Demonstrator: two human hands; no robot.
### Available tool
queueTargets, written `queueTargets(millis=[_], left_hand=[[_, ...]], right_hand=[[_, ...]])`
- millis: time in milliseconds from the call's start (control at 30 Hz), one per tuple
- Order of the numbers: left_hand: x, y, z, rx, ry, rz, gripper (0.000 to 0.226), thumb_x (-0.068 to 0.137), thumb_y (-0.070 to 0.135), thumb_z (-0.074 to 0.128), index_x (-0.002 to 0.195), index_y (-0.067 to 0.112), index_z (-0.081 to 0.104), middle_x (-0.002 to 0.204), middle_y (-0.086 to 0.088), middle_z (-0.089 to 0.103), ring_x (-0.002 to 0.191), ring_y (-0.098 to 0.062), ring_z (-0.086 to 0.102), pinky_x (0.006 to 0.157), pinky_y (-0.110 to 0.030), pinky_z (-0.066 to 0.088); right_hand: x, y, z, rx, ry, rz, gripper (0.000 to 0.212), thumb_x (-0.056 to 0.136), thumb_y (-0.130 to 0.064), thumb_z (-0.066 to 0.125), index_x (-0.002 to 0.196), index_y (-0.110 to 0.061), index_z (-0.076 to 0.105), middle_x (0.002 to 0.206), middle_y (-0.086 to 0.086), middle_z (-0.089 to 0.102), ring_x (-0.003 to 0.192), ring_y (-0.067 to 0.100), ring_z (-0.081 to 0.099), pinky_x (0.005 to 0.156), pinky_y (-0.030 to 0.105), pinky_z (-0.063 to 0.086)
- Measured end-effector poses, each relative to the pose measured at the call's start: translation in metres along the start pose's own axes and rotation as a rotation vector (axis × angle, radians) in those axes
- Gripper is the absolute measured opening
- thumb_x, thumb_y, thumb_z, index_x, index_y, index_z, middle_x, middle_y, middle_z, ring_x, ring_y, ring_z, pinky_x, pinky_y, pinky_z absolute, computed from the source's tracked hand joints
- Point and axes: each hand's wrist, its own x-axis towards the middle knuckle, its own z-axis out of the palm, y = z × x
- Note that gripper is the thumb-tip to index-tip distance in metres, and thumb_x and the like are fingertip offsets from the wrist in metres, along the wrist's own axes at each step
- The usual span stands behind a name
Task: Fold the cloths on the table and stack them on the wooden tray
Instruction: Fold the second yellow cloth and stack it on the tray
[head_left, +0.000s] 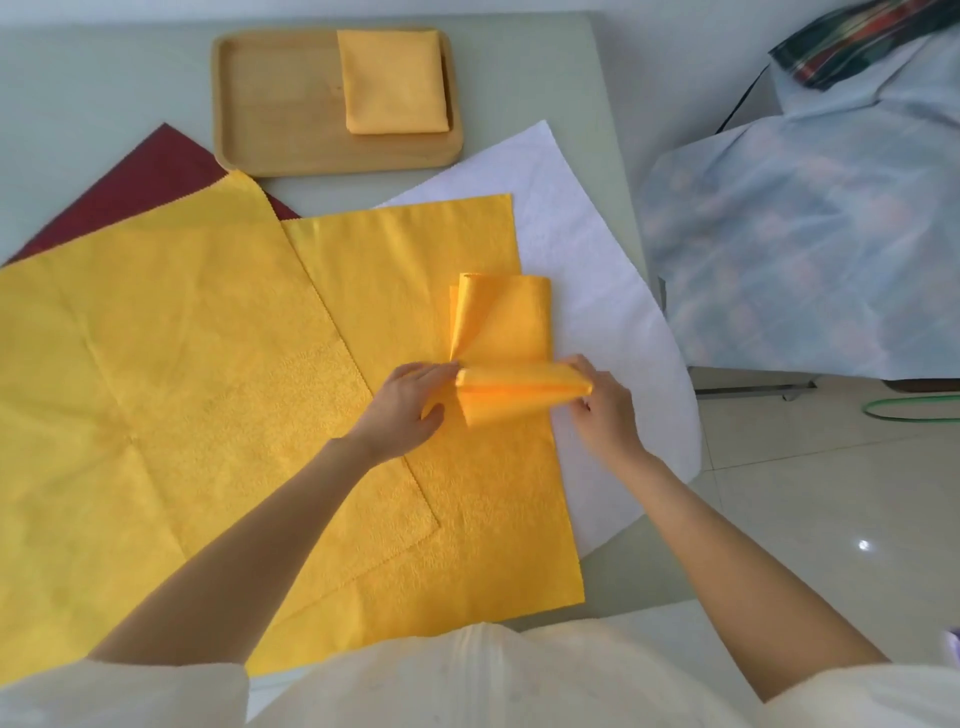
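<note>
While the small orange-yellow cloth (501, 332) lies part-folded on top of the flat cloths at the middle of the pale grey table (104, 93), I judge it light, soft and limp, so it will sag and spring open wherever I let go. It looks a little slick too, so the layers may slide on one another. The best hold, I think, is at the two ends of the near fold, where all the layers can be nipped together.

My left hand (410, 408) is at the left end of that fold, fingers curled and thumb closing on the cloth's edge. My right hand (602, 402) takes the right end, its fingertips bent round the rolled-over near edge and pinching it. Both hands grip the cloth; neither is spread flat. The fold between them stands raised off the surface, not yet pressed down, and the far part of the cloth rests flat.

Under it lie two large unfolded yellow cloths (171, 364), overlapping, with a white cloth (597, 291) to the right reaching over the table's edge and a dark red cloth (156, 171) showing at the far left. On the far side sits the rectangular wooden tray (270, 104), with one folded orange-yellow cloth (392, 83) already on its right half, well apart from my hands.
</note>
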Motion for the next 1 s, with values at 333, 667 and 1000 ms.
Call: queueTargets(millis=[333, 667, 1000], left_hand=[[0.032, 0.045, 0.007, -0.278, 0.391, -0.663, 0.025, 0.084, 0.049, 0.058, 0.089, 0.025, 0.062, 0.086, 0.013, 0.066, 0.078, -0.007, 0.057, 0.069, -0.026, 0.034], [0.046, 0.036, 0.003, -0.170, 0.352, -0.668, 0.030, 0.086, 0.045, 0.058, 0.096, 0.017, 0.056, 0.078, 0.009, 0.059, 0.077, -0.015, 0.058, 0.068, -0.028, 0.037], [0.058, 0.036, 0.004, 0.061, 0.304, -0.591, 0.040, 0.082, 0.038, 0.061, 0.113, 0.019, 0.044, 0.097, 0.004, 0.060, 0.088, -0.022, 0.061, 0.087, -0.037, 0.035]], right_hand=[[0.046, -0.013, 0.012, 0.050, 0.104, 0.300, 0.025, 0.094, -0.032, 0.052, 0.094, -0.008, 0.061, 0.085, 0.004, 0.067, 0.077, 0.021, 0.061, 0.060, 0.027, 0.037], [0.060, -0.023, 0.014, -0.385, 0.076, 0.047, 0.038, 0.094, -0.015, 0.043, 0.132, -0.021, 0.049, 0.071, 0.008, 0.056, 0.055, 0.022, 0.046, 0.050, 0.028, 0.030], [0.096, -0.029, 0.009, 0.087, -0.052, 0.335, 0.021, 0.089, -0.006, 0.051, 0.108, -0.017, 0.053, 0.101, 0.016, 0.054, 0.080, 0.026, 0.053, 0.066, 0.026, 0.036]])
